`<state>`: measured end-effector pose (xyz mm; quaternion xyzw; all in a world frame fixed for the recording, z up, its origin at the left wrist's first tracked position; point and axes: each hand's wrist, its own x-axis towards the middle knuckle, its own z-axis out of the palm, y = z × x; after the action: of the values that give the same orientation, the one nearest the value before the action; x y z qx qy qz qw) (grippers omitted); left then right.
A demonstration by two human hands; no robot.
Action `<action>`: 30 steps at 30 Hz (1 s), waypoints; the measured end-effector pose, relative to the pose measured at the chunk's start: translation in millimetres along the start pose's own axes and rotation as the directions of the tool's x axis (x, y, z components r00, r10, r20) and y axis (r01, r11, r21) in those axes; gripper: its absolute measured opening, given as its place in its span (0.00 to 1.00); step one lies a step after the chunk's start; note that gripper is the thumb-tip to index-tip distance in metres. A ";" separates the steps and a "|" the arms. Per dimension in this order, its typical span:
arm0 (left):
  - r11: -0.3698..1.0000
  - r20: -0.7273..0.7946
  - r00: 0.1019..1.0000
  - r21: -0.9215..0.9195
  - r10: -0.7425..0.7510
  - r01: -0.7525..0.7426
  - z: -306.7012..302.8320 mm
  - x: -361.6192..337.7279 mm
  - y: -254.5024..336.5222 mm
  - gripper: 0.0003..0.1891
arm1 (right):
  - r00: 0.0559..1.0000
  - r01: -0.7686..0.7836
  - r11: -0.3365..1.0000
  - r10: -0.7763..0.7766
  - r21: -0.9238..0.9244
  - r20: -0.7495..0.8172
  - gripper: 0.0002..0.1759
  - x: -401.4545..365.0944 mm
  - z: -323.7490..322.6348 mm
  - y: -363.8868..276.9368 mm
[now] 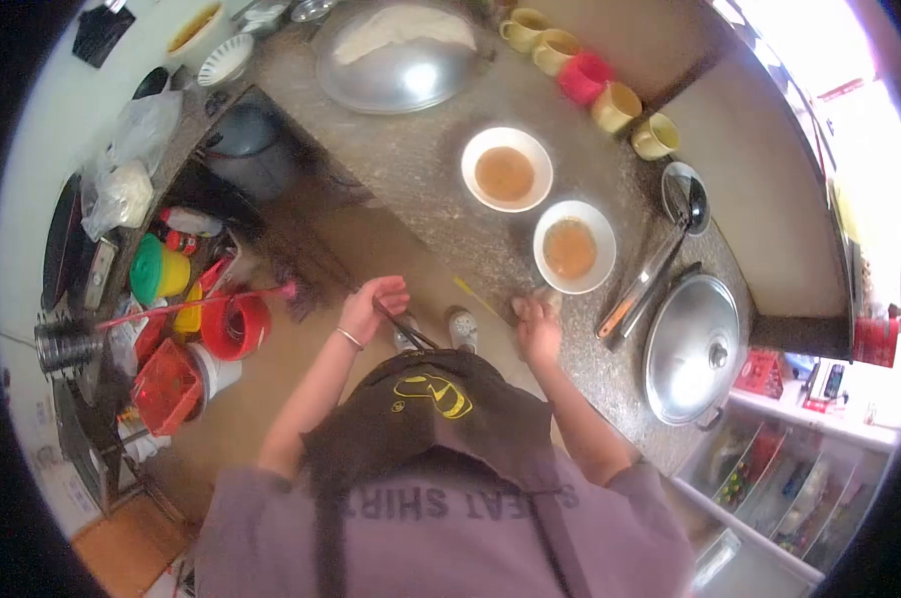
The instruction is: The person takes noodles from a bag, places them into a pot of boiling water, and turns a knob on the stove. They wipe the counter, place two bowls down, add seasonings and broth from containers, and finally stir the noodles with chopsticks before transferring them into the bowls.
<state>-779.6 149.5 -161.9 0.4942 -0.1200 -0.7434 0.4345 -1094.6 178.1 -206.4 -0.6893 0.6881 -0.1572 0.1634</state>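
left hand (371, 304) — clenched on chopsticks (410, 331) | right hand (537, 327) — half-curled, touching counter (420, 174)

speckled stone counter (420, 189) | two white bowls (506, 169) (brown broth) | row of cups (618, 105) | ladle (669, 254) | domed steel lid (691, 349)

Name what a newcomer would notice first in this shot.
Two white bowls of brownish liquid, the far bowl and the near bowl, stand mid-way along the speckled counter, just beyond the right hand at its edge. The left hand grips dark chopsticks over the floor. A large round metal pan sits at the far end, and a shiny pot lid lies to the right.
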 end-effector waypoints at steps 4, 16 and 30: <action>0.991 -0.073 0.992 0.095 0.103 -0.096 -15.4 -0.8 10.8 0.17 | 0.980 0.159 0.964 -0.128 0.211 -0.153 0.16 59.0 33.5 -52.9; 0.221 0.043 0.621 0.913 0.783 -0.342 -44.2 -14.5 17.2 0.17 | 0.738 -0.438 0.276 -0.433 0.855 0.518 0.19 75.0 62.0 -254.3; 0.957 -0.273 0.921 0.161 0.277 -0.240 -96.2 -114.8 22.8 0.15 | 0.636 -0.699 0.007 -0.451 0.715 0.626 0.13 105.5 89.8 -317.3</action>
<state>-671.5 247.9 -122.1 0.6048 -0.1648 -0.5889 0.5102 -769.8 73.3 -147.7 -0.2753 0.2941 -0.2677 0.8752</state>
